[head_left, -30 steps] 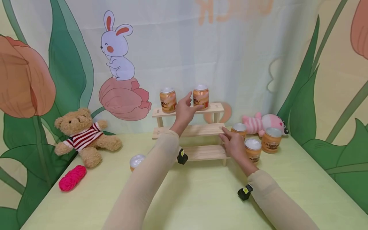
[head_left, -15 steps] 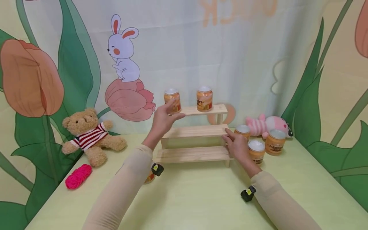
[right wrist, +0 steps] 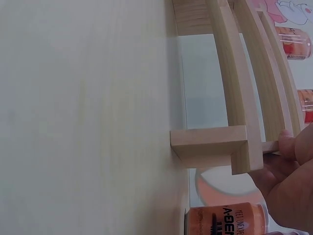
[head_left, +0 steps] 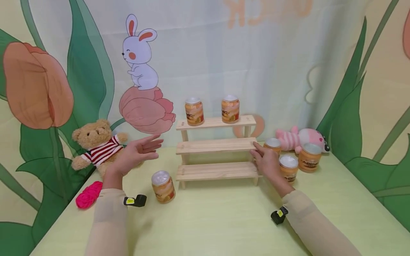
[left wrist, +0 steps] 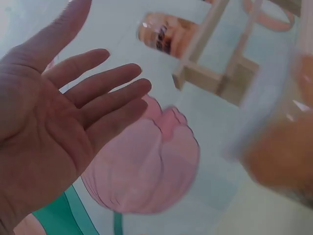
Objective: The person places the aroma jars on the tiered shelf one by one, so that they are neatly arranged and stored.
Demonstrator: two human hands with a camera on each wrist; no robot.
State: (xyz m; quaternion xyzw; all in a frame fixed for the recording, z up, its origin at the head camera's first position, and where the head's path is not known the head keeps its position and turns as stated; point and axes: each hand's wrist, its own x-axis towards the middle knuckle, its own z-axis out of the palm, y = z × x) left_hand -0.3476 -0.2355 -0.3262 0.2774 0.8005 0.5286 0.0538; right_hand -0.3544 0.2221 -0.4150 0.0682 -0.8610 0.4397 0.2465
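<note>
A three-tier wooden shelf rack (head_left: 217,145) stands on the table. On its top tier are two orange cans, the left can (head_left: 194,112) and the right can (head_left: 230,109). My right hand (head_left: 268,161) grips the right end of the middle tier; in the right wrist view, the thumb and fingers (right wrist: 288,144) close round the wood. My left hand (head_left: 134,154) is in the air left of the rack, fingers extended, holding nothing. Nearest to it stands another orange can (head_left: 163,187) on the table, which looms blurred in the left wrist view.
Several orange cans, one a nearer can (head_left: 288,169), stand right of the rack beside a pink plush toy (head_left: 301,139). At the left are a teddy bear (head_left: 99,151) and a pink yarn skein (head_left: 89,195). A printed curtain (head_left: 198,53) hangs behind.
My left hand has moved away from the top-tier cans, down and to the left, uncovering the can on the table. The right hand keeps its grip on the rack.
</note>
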